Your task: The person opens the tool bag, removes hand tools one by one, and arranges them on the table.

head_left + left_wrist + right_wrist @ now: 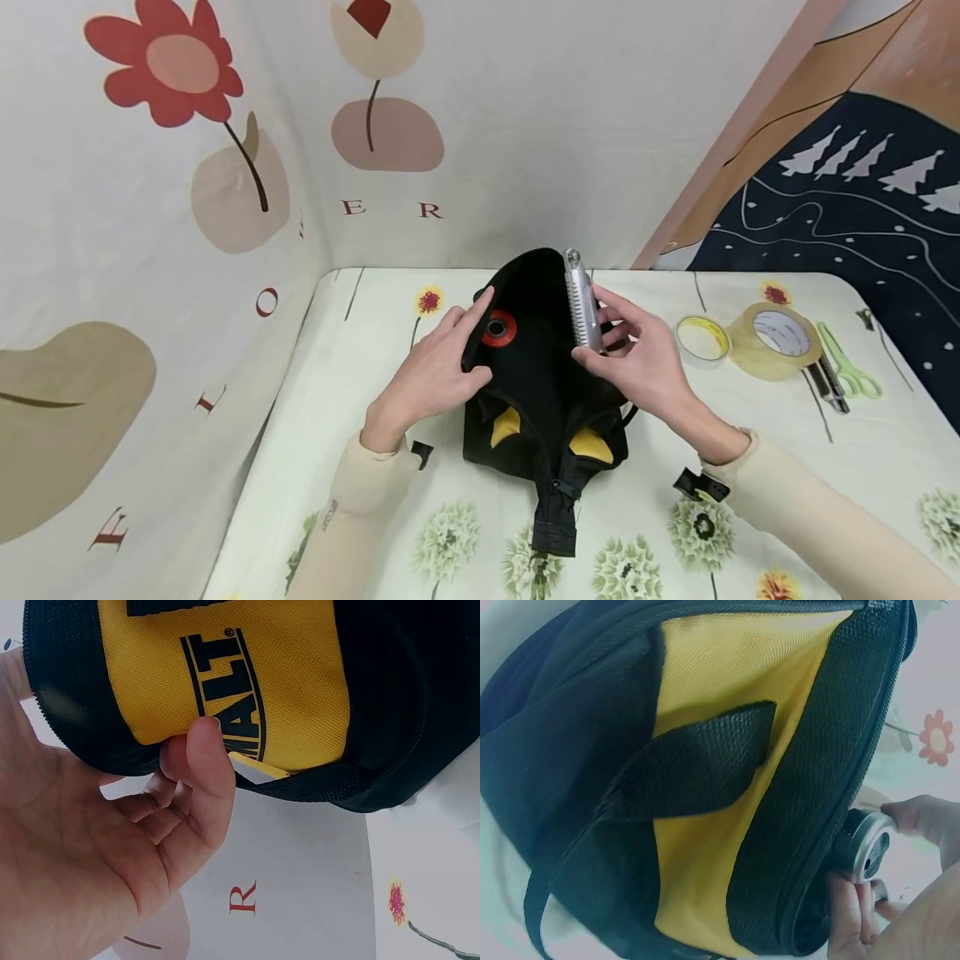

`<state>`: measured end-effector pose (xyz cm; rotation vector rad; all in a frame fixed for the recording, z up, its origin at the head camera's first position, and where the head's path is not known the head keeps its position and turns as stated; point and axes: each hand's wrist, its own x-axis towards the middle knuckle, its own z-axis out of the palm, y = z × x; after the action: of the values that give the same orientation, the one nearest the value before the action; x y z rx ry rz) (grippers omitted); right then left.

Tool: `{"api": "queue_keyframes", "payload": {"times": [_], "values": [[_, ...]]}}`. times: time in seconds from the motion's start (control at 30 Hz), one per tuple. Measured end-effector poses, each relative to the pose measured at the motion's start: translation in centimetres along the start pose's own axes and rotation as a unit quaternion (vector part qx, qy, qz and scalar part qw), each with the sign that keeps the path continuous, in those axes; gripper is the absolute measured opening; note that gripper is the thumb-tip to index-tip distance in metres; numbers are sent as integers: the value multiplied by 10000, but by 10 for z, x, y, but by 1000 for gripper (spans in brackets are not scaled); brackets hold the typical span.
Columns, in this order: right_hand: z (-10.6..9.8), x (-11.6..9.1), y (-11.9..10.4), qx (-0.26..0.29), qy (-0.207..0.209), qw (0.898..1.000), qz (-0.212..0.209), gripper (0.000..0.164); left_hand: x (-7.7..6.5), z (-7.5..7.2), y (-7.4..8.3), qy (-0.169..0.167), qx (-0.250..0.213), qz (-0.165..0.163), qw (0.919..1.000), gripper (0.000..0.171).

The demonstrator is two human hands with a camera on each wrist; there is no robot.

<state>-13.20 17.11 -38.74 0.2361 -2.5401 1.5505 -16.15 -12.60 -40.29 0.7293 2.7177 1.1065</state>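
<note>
A black and yellow zippered tool bag (557,500) stands with its mouth gaping on the flowered cloth; partial lettering shows on its yellow panel (300,697). My left hand (435,367) holds the bag's left rim, with fingertips against the yellow panel in the left wrist view. Inside the bag lies a red ring-shaped thing (510,327) with a dark centre. My right hand (648,354) grips a silver metal tool (584,304) with a ridged side, upright at the bag's right rim. Its rounded metal end (874,855) shows beside the zipper in the right wrist view; its exact kind is unclear.
To the right lie a small tape roll (681,333), a wide clear packing tape roll (741,350), a dark slim tool (834,387) and light green scissors (843,362). Printed cloth walls (525,167) rise behind the table and on the left.
</note>
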Motion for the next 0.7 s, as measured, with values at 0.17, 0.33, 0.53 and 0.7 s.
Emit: {"api": "queue_keyframes", "payload": {"times": [0.17, 0.33, 0.53, 0.7], "values": [[-10, -4, 4, 75, 272, 9995, -162, 78, 0, -1, 1, -19, -5, -30, 10000, 101], [-26, -6, 9, -148, 702, 9966, -412, 79, 1, -1, 1, -35, -24, -54, 10000, 101], [-53, -6, 21, -301, 1293, 9904, -391, 82, 2, 0, 1, -35, 3, -23, 10000, 101], [-77, -7, 34, -642, 1796, 9814, -241, 84, 0, -1, 1, -62, -24, -46, 10000, 100]]}}
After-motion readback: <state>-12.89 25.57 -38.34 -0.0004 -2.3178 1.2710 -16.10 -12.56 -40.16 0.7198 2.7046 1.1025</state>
